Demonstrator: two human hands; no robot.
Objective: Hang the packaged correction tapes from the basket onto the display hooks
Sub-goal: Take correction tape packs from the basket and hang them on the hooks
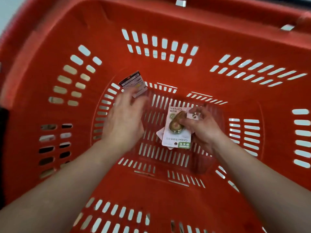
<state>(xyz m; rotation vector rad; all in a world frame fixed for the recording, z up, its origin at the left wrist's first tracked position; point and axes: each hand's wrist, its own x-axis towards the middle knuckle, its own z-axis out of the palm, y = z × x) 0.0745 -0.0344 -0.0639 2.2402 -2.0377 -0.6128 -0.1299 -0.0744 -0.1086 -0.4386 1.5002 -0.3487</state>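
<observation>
- The left hand point(123, 118) is open, with fingers spread and blurred. It sits low inside the basket, over the left side of the floor.
- Its fingertips overlap the near edge of a dark-printed package point(133, 83), which stands tilted at the far left corner of the floor. The blur hides whether they touch it.
- A red plastic basket point(151, 17) with slotted walls and a slotted floor fills the whole view, seen from above.
- Right of centre on the floor lies a correction tape package point(176, 140). It is a white card with a green label at its near end and a brownish oval blister in the middle.
- Pale pink card corners point(159, 132) stick out from beneath it.
- The right hand point(203, 128) grips this package, thumb pressed on the blister and fingers curled over the far right edge.
</observation>
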